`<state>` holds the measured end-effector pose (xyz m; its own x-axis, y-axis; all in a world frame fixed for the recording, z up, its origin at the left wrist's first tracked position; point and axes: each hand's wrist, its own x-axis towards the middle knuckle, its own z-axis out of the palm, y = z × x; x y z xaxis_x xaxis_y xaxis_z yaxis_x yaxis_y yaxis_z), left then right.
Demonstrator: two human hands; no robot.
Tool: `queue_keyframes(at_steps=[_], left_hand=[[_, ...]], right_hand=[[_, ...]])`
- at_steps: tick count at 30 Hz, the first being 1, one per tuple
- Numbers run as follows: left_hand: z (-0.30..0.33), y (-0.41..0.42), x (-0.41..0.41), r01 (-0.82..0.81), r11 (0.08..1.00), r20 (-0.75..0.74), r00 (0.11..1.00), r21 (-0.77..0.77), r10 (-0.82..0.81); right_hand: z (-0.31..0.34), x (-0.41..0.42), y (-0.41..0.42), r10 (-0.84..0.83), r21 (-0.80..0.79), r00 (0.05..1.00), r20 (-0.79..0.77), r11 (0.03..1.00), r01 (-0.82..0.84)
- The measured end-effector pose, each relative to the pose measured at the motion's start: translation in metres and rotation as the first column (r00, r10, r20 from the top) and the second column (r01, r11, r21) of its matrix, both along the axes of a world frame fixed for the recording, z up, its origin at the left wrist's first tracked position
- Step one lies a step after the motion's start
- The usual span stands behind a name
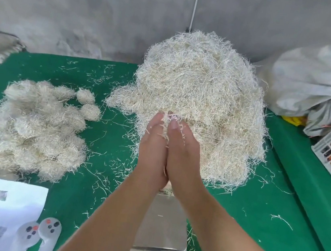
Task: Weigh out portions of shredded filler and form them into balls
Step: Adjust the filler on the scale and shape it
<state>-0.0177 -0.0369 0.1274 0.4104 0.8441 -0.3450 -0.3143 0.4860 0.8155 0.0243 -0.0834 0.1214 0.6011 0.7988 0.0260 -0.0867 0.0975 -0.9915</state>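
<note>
- A small portion of shredded filler (167, 125) is pressed between the two palms, only a tuft of pale strands being seen at the fingertips and along the seam between the hands.
- The left hand (153, 145) and the right hand (184, 149) are held flat against each other, fingers straight and close together, closed on the portion rather than curled around it.
- The step in hand is judged to be the forming of a ball; it is best done by rolling the palms in small circles with the hands slightly cupped, so that loose ends are tucked in and not squeezed out at the fingertips.
- Firm, even pressure is advised, since the springy strands are likely to loosen once released.
- The hands are held above the steel pan of a weighing scale (163, 220), on which a few stray strands lie; its display is too cut off to be read.
- The large heap of loose filler (201, 100) lies just beyond the hands on the green desk (99, 190).
- A cluster of finished balls (34, 127) lies to the left, well apart from the heap, and the new ball is presumably meant to be added there.
- Stray strands are scattered over the desk.
</note>
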Motion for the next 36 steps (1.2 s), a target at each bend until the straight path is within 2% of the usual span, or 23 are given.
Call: queue_keyframes(at_steps=[4,7,9,11,12,15,16,17,18,19,20,22,24,27,28,29,30,31,32,33,34,36], left_hand=[[0.023,-0.01,0.0,-0.042,0.93,-0.039,0.997,0.365,0.061],[0.029,-0.015,-0.002,0.05,0.875,-0.048,0.998,0.481,-0.031],[0.027,-0.016,-0.008,0.083,0.848,-0.042,0.997,0.524,-0.072],[0.024,-0.017,-0.024,0.049,0.857,-0.049,0.998,0.514,-0.028],[0.016,-0.013,-0.033,0.019,0.883,-0.051,0.999,0.469,0.005],[0.01,0.008,-0.051,-0.057,0.891,-0.188,0.97,0.45,0.157],[0.008,0.013,-0.049,-0.024,0.94,-0.178,0.98,0.339,0.089],[0.016,0.011,-0.043,0.078,0.972,-0.16,0.986,0.221,-0.042],[0.022,0.006,-0.035,0.246,0.969,-0.082,0.967,0.035,-0.242],[0.03,-0.004,-0.028,0.384,0.916,-0.007,0.922,-0.119,-0.387],[0.033,-0.01,-0.019,0.451,0.875,0.051,0.892,-0.174,-0.45],[0.038,-0.019,-0.005,0.384,0.916,0.024,0.923,-0.118,-0.384],[0.04,-0.015,0.002,0.238,0.971,-0.075,0.968,-0.027,-0.24],[0.042,-0.016,0.011,0.13,0.989,-0.117,0.986,0.075,-0.121],[0.04,-0.016,0.013,0.096,0.993,-0.088,0.992,0.074,-0.09],[0.038,-0.016,0.014,0.063,0.998,-0.036,0.997,0.024,-0.062],[0.036,-0.013,0.015,0.03,0.999,0.043,0.999,-0.04,-0.028],[0.035,-0.009,0.014,0.01,0.996,0.115,0.993,-0.091,0.001],[0.031,-0.005,0.014,-0.014,0.993,0.162,0.986,-0.117,0.033],[0.03,-0.004,0.014,-0.027,0.994,0.173,0.984,-0.107,0.046],[0.027,-0.006,0.014,-0.037,0.998,0.154,0.987,-0.046,0.044],[0.019,-0.016,0.014,0.02,0.983,0.09,0.995,0.183,-0.037]], right_hand=[[0.01,0.006,0.0,-0.05,0.046,0.999,0.014,0.998,0.05],[0.019,0.013,0.001,-0.135,0.095,0.99,-0.046,0.986,0.139],[0.021,0.02,0.002,-0.183,0.077,0.97,-0.159,0.977,0.197],[0.022,0.027,0.003,-0.231,0.012,0.907,-0.352,0.968,0.251],[0.021,0.033,0.002,-0.255,-0.004,0.882,-0.397,0.961,0.276],[0.024,0.051,-0.002,-0.33,0.021,0.811,-0.483,0.922,0.387],[0.024,0.054,-0.001,-0.301,0.052,0.807,-0.507,0.925,0.378],[0.024,0.053,0.0,-0.28,0.054,0.809,-0.516,0.933,0.357],[0.023,0.045,0.0,-0.245,0.034,0.832,-0.498,0.953,0.301],[0.022,0.033,0.002,-0.199,0.039,0.873,-0.445,0.97,0.241],[0.021,0.021,0.003,-0.161,0.056,0.912,-0.379,0.979,0.196],[0.02,0.011,0.005,-0.144,0.111,0.98,-0.136,0.981,0.16],[0.022,0.018,0.006,-0.14,0.175,0.986,0.087,0.977,0.123],[0.019,0.037,0.007,-0.215,-0.03,0.888,0.406,0.968,0.248],[0.02,0.036,0.003,-0.188,-0.058,0.882,0.433,0.97,0.235],[0.023,0.032,-0.001,-0.137,-0.071,0.922,0.362,0.982,0.173],[0.029,0.025,-0.006,-0.046,-0.074,0.98,0.195,0.995,0.061],[0.032,0.019,-0.011,0.042,-0.013,0.996,-0.079,0.999,-0.043],[0.032,0.017,-0.015,0.122,0.065,0.938,-0.324,0.992,-0.106],[0.033,0.016,-0.019,0.154,0.111,0.875,-0.459,0.987,-0.116],[0.032,0.015,-0.02,0.165,0.103,0.868,-0.468,0.986,-0.132],[0.034,0.013,-0.019,0.071,-0.016,0.944,-0.322,0.997,-0.081]])
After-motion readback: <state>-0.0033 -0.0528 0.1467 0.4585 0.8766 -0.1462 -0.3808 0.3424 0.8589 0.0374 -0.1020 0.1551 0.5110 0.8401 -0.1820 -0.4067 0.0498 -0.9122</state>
